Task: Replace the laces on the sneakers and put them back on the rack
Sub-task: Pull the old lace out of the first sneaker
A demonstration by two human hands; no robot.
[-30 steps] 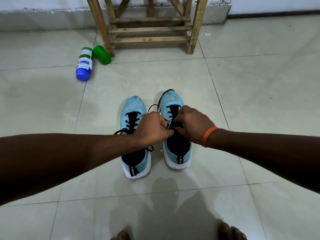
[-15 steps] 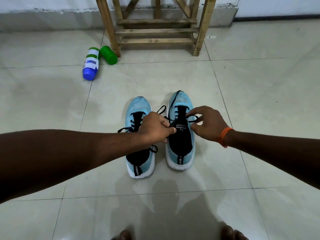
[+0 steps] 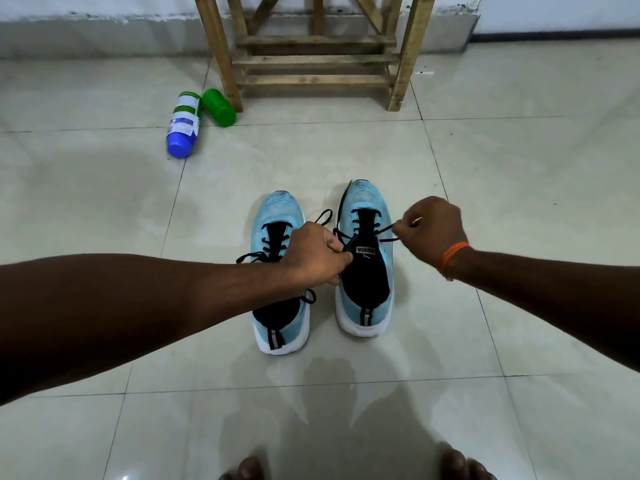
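1. On the pale glossy tiled floor, just ahead of the person, stands a pair of light-blue knit sneakers with black tongues and white soles, side by side, toes pointing away.
2. The sneaker on the person's right has a thin black lace threaded through its upper eyelets, and its two ends are drawn out to either side above the tongue.
3. The left hand is curled and pinches one end of that lace at the inner edge of the tongue, and its forearm crosses over the other shoe.
4. The right hand, with an orange band at the wrist, pinches the other end in curled fingers just beside the shoe's outer edge. The lace runs taut from the eyelets to it.
5. The sneaker on the person's left is laced in black too, and its loose ends trail onto the tiles on both sides.
6. Bare toes show at the bottom edge.
7. Farther back a rough wooden slatted rack stands against the white wall.
8. Near the rack's left leg two things lie on their sides, touching: a white labelled bottle with a blue cap and a green plastic cylinder.
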